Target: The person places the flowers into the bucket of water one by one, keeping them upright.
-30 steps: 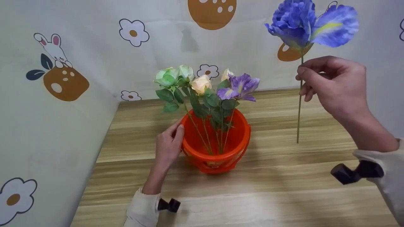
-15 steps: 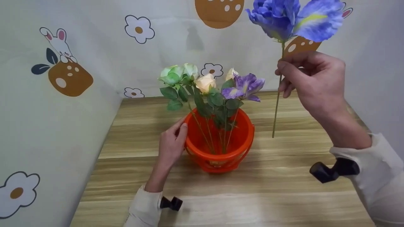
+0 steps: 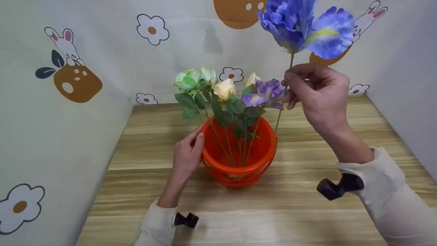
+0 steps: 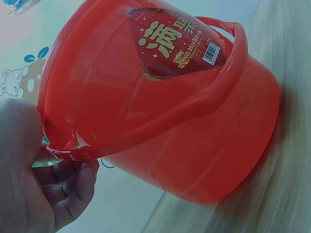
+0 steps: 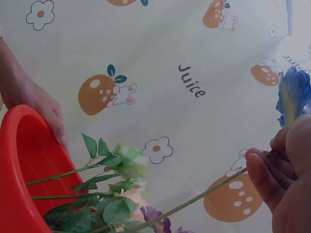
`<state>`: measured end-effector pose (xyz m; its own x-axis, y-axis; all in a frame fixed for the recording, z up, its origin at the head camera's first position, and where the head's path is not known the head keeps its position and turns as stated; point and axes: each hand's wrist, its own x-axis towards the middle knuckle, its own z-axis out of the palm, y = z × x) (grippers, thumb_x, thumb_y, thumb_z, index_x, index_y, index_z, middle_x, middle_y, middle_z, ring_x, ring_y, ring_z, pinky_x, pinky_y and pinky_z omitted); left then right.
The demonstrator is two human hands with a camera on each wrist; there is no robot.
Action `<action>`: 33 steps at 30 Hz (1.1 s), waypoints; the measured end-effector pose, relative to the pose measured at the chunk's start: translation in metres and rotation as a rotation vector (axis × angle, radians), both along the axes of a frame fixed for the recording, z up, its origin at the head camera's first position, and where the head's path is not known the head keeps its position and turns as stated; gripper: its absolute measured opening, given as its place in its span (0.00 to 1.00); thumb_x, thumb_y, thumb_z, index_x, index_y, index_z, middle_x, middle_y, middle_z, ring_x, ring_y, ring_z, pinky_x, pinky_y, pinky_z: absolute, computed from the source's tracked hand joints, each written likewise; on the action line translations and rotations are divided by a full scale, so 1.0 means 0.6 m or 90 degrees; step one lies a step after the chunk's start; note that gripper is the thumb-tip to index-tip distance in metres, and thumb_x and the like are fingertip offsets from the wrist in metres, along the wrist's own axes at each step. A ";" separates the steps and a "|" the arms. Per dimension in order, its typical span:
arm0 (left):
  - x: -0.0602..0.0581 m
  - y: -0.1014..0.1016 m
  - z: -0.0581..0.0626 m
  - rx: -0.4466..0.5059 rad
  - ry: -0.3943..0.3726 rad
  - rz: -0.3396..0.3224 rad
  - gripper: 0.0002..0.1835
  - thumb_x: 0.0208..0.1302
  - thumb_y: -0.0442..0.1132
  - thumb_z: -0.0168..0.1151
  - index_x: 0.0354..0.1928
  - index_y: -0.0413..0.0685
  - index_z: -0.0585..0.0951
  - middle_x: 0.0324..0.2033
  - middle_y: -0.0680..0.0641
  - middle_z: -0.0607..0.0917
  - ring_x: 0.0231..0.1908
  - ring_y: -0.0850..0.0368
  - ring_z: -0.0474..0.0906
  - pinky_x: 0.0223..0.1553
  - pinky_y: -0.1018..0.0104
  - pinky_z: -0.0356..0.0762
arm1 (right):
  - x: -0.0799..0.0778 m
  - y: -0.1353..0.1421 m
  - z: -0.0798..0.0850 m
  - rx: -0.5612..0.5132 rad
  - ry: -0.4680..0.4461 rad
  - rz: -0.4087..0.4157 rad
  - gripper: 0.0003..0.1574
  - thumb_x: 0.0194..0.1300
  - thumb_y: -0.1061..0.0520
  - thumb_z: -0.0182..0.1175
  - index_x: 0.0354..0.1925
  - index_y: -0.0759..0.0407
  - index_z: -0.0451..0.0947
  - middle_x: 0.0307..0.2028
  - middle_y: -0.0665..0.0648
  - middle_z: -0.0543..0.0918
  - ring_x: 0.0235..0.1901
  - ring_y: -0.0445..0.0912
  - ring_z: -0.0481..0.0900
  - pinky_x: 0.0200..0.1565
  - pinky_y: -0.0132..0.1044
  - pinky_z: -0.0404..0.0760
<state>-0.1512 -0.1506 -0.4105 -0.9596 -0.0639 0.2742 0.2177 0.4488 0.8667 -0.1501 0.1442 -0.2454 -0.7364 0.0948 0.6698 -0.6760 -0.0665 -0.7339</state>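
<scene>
My right hand (image 3: 319, 92) pinches the thin green stem of a large blue iris (image 3: 288, 25) between thumb and fingers. The stem slants down, its lower end by the right rim of a red bucket (image 3: 239, 169). Whether it touches the rim I cannot tell. My left hand (image 3: 187, 153) grips the bucket's left rim, thumb on the near side; the left wrist view shows its fingers (image 4: 77, 189) curled at the rim by the handle. Inside the bucket stand green roses (image 3: 187, 80), cream roses (image 3: 224, 89) and a purple iris (image 3: 264, 94), leaning upward.
The bucket stands on a wood-grain table (image 3: 153, 191). Patterned cloth walls (image 3: 112, 61) enclose its back and sides. A label (image 4: 177, 43) is stuck on the bucket's side. Black pieces (image 3: 341, 186) are fixed at both cuffs.
My right hand has carried the blue iris leftward, from beside the bucket to its right rim. My left hand keeps hold of the bucket. The view has shifted slightly.
</scene>
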 end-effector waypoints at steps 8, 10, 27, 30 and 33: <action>0.000 0.000 0.001 0.007 0.010 -0.003 0.21 0.81 0.47 0.55 0.67 0.51 0.83 0.59 0.46 0.88 0.45 0.54 0.85 0.50 0.54 0.88 | -0.006 -0.007 -0.023 -0.070 0.035 0.017 0.06 0.66 0.73 0.64 0.39 0.81 0.83 0.28 0.62 0.89 0.15 0.45 0.82 0.21 0.35 0.83; 0.000 0.000 0.001 0.009 0.006 -0.003 0.21 0.81 0.47 0.54 0.68 0.52 0.83 0.59 0.47 0.88 0.45 0.54 0.85 0.51 0.54 0.88 | -0.008 -0.008 -0.023 -0.075 0.037 0.019 0.06 0.66 0.73 0.64 0.39 0.81 0.83 0.28 0.62 0.89 0.16 0.45 0.82 0.21 0.35 0.83; 0.001 0.002 -0.001 0.007 0.001 0.000 0.21 0.81 0.47 0.54 0.68 0.52 0.83 0.52 0.47 0.90 0.40 0.55 0.83 0.42 0.62 0.86 | -0.008 0.000 -0.142 -0.062 -0.066 0.031 0.07 0.68 0.72 0.64 0.42 0.80 0.83 0.32 0.60 0.91 0.22 0.46 0.89 0.25 0.38 0.87; 0.002 0.001 -0.001 0.007 0.007 0.001 0.21 0.81 0.47 0.54 0.68 0.52 0.83 0.54 0.46 0.90 0.40 0.54 0.83 0.43 0.60 0.86 | -0.006 0.001 -0.166 -0.058 -0.100 0.021 0.07 0.68 0.72 0.64 0.42 0.81 0.82 0.31 0.60 0.91 0.22 0.46 0.88 0.24 0.37 0.86; 0.002 0.001 -0.002 0.004 0.013 0.000 0.21 0.81 0.47 0.54 0.68 0.51 0.83 0.57 0.46 0.89 0.42 0.54 0.85 0.47 0.57 0.87 | -0.004 0.003 -0.186 -0.040 -0.129 0.001 0.06 0.67 0.73 0.65 0.38 0.80 0.81 0.29 0.58 0.90 0.18 0.45 0.85 0.19 0.33 0.82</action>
<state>-0.1499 -0.1501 -0.4116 -0.9535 -0.0665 0.2938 0.2356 0.4430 0.8650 -0.1527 0.1461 -0.3573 -0.8560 0.1303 0.5003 -0.5143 -0.1175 -0.8495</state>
